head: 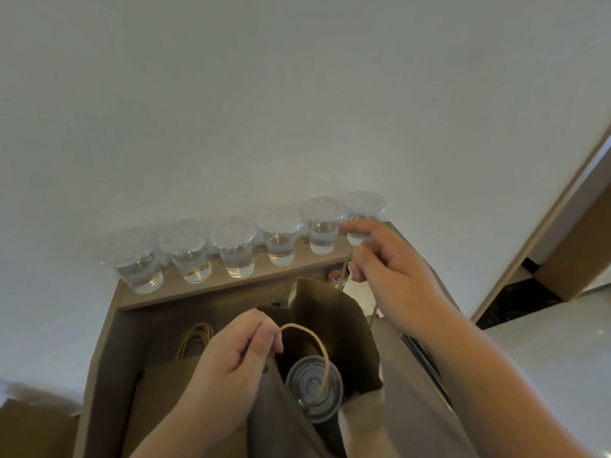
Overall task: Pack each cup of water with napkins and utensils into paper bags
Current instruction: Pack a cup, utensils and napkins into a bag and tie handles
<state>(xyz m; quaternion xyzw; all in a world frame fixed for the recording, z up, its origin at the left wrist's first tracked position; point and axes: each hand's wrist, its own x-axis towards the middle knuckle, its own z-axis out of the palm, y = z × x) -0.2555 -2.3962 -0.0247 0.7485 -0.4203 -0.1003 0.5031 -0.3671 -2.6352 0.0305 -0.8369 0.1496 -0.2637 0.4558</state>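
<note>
Plain white matte wall (297,94) rises beyond the left grip (228,368) and the right grip (393,272), under soft, even light. A narrow brown wooden ledge (198,290) runs along its foot. Right of the right grip: a slanting tan-edged white panel (542,213), a black veined strip (515,304) and a glossy pale floor (562,365). Left of the left grip stands the brown counter wall (99,375).

Dim, soft, wide-angle edge distortion

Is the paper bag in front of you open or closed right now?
Open. The left hand and right hand hold its twine handles apart, and a lidded cup shows inside the paper bag.
</note>
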